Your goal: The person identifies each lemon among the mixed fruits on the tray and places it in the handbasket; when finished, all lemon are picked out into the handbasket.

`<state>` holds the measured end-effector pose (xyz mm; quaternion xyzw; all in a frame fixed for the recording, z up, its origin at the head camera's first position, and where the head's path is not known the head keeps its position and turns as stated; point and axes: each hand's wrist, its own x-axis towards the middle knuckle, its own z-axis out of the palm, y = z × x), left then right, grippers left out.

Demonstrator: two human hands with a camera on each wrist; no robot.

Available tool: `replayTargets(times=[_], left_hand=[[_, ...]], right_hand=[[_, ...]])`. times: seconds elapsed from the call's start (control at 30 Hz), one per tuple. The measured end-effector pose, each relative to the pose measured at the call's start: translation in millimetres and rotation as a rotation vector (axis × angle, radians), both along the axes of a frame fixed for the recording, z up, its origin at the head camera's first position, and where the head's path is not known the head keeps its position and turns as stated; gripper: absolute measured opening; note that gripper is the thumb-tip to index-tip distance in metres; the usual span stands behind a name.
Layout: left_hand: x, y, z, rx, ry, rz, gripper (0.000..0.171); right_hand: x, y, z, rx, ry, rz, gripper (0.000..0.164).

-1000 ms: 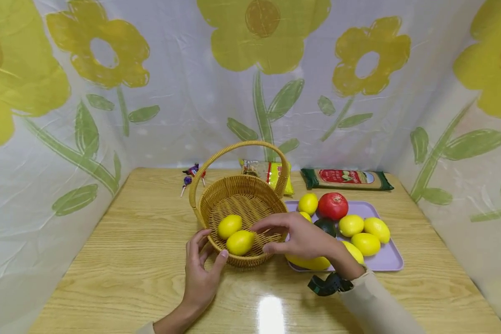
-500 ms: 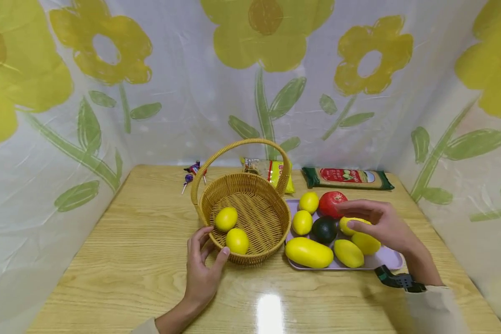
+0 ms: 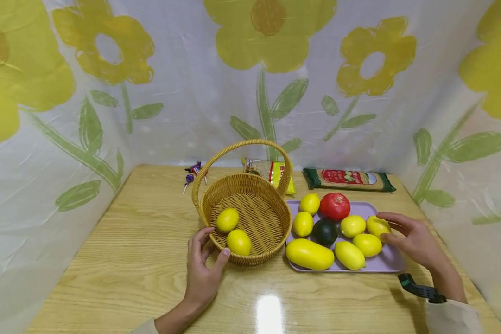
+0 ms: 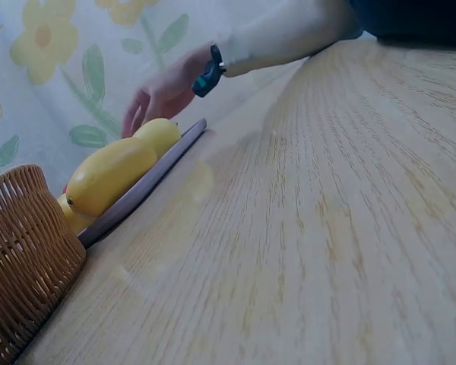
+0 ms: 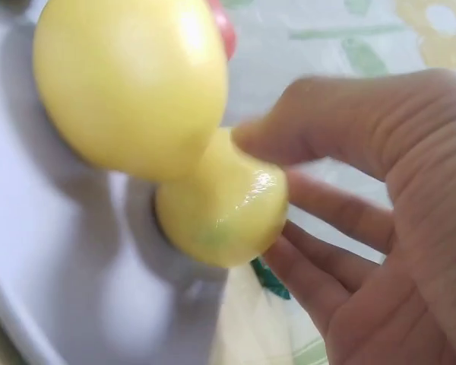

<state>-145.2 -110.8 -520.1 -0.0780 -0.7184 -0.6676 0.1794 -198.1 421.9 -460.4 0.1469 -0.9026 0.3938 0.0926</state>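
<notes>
A woven basket (image 3: pixel 250 185) with a tall arched handle holds two lemons, a rear lemon (image 3: pixel 227 220) and a front lemon (image 3: pixel 239 242). My left hand (image 3: pixel 203 269) grips the basket's near left rim, with thumb and index finger at its edge. To the right is a purple tray (image 3: pixel 383 264) of fruit. At the tray's right side my right hand (image 3: pixel 417 239) holds the outermost lemon (image 3: pixel 377 226) between thumb and fingers. The right wrist view shows the thumb on this lemon (image 5: pixel 228 213) and the other fingers behind it. It still sits among the other lemons.
Also on the tray are several more lemons, a red pomegranate (image 3: pixel 335 206), a dark green avocado (image 3: pixel 325 231) and a long yellow fruit (image 3: pixel 310 254). Behind lie lollipops (image 3: pixel 188 181), a yellow snack bag (image 3: pixel 271 171) and a green-ended noodle packet (image 3: pixel 350 179). Flowered cloth surrounds the table.
My right hand has left the basket, moved right across the tray and closed around the outermost lemon. The two lemons in the basket have shifted slightly. My left hand stays at the rim.
</notes>
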Motion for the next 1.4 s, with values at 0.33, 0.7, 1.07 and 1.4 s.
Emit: replayTargets(times=[0.33, 0.7, 1.07, 1.4], left_hand=[[-0.2, 0, 0.0, 0.006, 0.001, 0.000, 0.065], [0.7, -1, 1.0, -0.006, -0.003, 0.011, 0.064], [-1.4, 3, 1.8, -0.003, 0.000, 0.006, 0.065], [1.2, 2, 1.4, -0.006, 0.002, 0.024, 0.065]], right_hand=[[-3.6, -3, -6.9, 0.097, -0.068, -0.122, 0.051], [-5.6, 1, -9.2, 0.062, -0.070, -0.174, 0.056], [12.3, -33, 40.9, -0.345, -0.048, 0.159, 0.052], [-12.5, -135, 81.3, -0.200, -0.156, 0.548, 0.055]])
